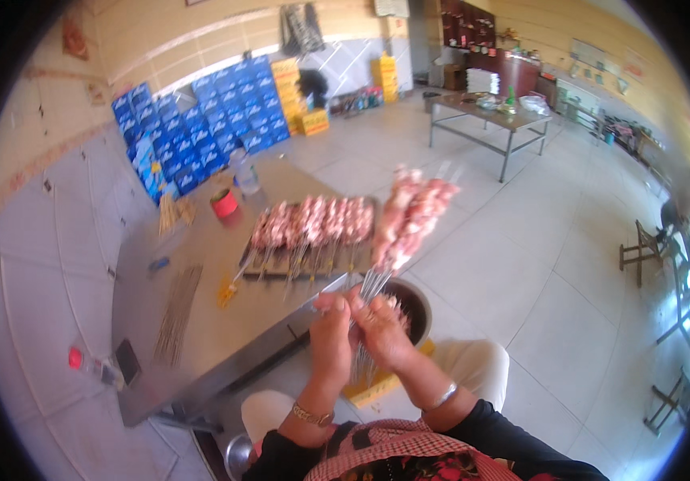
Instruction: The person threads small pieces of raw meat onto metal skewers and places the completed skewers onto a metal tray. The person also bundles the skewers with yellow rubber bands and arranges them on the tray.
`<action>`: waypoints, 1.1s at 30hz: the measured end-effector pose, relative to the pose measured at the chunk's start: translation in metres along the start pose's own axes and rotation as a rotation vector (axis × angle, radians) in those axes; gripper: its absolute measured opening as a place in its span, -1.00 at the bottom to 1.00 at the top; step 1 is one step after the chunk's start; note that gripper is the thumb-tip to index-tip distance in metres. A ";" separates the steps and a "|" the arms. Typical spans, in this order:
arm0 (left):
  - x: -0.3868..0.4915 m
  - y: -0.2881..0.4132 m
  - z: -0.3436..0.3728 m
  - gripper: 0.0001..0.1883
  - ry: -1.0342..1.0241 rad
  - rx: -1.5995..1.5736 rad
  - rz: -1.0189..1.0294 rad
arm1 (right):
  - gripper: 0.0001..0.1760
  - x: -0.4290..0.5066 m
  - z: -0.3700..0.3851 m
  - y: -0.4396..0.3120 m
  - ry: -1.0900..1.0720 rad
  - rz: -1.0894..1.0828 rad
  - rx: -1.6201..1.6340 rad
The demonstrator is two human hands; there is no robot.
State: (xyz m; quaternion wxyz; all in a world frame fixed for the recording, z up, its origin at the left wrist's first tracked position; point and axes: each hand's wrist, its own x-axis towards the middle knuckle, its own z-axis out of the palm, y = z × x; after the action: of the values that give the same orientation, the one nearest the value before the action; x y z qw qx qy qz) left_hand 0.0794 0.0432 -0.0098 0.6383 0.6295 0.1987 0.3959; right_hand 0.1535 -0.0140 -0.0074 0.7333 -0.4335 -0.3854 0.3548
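Both my hands meet around the metal skewer ends of a bunch of raw meat skewers point(414, 222), whose meat points up and away from me. My left hand point(331, 327) closes on the skewers from the left, and my right hand point(381, 330) grips them from the right. Behind and to the left, a tray point(281, 264) on the metal table holds rows of skewered raw meat point(315, 222). Partly hidden behind my right hand is a round metal pot point(422, 306) with meat and skewers inside. Bare metal skewers point(177, 315) lie at the table's left.
On the table point(212, 252) stand a red can point(224, 204) and a clear plastic jug point(245, 174); wooden sticks point(173, 213) and a yellow tie point(226, 291) lie there. A dark phone point(127, 362) and a red-capped bottle point(95, 365) are at its near left. A yellow box point(375, 391) sits below my hands.
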 end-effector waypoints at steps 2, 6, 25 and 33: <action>-0.007 -0.002 0.002 -0.51 -0.020 -0.015 -0.081 | -0.64 -0.003 -0.007 0.003 -0.104 0.014 0.024; -0.025 0.008 -0.004 -0.55 -0.146 -0.063 -0.178 | -0.59 -0.014 -0.020 0.003 -0.247 -0.151 -0.144; -0.039 0.077 -0.083 -0.42 -0.687 0.609 -0.339 | -0.83 -0.041 0.012 0.012 -0.491 -0.634 -1.130; -0.031 0.052 -0.132 -0.35 -0.776 0.498 -0.703 | -0.86 -0.034 0.023 0.034 -0.637 -0.620 -1.052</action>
State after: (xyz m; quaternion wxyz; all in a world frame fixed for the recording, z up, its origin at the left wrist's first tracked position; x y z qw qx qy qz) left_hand -0.0518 0.0994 0.0162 0.5905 0.7558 0.2345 -0.1583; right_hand 0.1120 -0.0217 -0.0395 0.3440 -0.4760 -0.8094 0.0046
